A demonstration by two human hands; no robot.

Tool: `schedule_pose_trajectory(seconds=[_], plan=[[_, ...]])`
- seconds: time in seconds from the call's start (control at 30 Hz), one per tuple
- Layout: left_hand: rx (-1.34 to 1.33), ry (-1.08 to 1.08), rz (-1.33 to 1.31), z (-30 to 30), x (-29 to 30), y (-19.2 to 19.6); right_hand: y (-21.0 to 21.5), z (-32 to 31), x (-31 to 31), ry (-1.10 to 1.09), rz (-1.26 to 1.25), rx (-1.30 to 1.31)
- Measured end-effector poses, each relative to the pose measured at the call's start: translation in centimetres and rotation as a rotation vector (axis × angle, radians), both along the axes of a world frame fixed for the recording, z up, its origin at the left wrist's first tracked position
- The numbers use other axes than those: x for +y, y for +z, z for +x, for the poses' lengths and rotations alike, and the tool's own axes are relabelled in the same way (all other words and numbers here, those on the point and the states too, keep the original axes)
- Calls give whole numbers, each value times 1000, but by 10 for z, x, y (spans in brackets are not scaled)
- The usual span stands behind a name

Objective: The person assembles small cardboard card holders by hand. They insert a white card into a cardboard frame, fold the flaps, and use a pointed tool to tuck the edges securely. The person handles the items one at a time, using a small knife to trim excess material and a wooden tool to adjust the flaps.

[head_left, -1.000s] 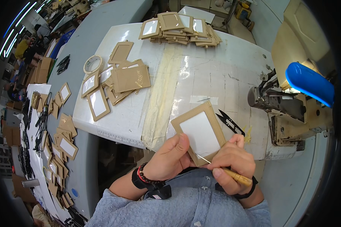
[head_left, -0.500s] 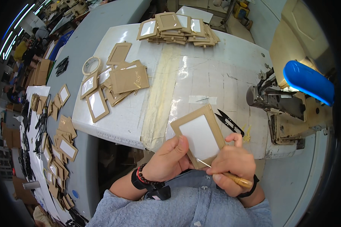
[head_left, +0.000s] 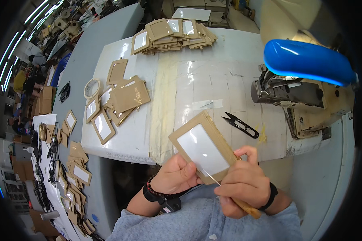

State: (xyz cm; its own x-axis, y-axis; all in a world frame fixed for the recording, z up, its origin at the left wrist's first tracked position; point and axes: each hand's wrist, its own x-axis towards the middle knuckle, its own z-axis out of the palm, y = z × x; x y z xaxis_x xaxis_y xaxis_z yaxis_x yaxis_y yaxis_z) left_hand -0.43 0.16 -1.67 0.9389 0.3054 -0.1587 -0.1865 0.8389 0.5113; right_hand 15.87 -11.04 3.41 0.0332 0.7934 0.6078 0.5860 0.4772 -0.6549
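A tan card holder [head_left: 203, 148] with a clear window over white is tilted up in front of me. My left hand [head_left: 176, 174] grips its lower left corner, thumb on the front. My right hand [head_left: 245, 182] is closed around the wooden handle of an awl [head_left: 248, 209]. The awl's thin metal shaft lies across the holder's lower edge, its tip at the bottom of the window. The right index finger is bent close to the holder's right edge. Black thread snips [head_left: 241, 125] lie on the table just beyond the holder.
A pile of similar holders [head_left: 159, 30] sits at the far edge of the white table [head_left: 201, 88]. Another heap [head_left: 130, 96] lies left, beside a tape roll [head_left: 92, 88]. A sewing machine [head_left: 287, 94] with a blue cover [head_left: 305, 60] stands right. More holders [head_left: 81, 173] cover the left bench.
The view has shifted, so the table things sit differently in the picture. The holder is tilted a little more, and the awl's handle points more steeply down. Both hands keep their hold.
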Motion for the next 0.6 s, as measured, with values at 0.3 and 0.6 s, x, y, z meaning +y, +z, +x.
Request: schedule_pose_trajectory(seconds=[0.3, 0.6], plan=[[-156, 94, -1, 2, -5, -17, -2, 0, -7, -15, 24, -160], [-141, 119, 20, 1, -7, -14, -1, 0, -7, -20, 22, -202]])
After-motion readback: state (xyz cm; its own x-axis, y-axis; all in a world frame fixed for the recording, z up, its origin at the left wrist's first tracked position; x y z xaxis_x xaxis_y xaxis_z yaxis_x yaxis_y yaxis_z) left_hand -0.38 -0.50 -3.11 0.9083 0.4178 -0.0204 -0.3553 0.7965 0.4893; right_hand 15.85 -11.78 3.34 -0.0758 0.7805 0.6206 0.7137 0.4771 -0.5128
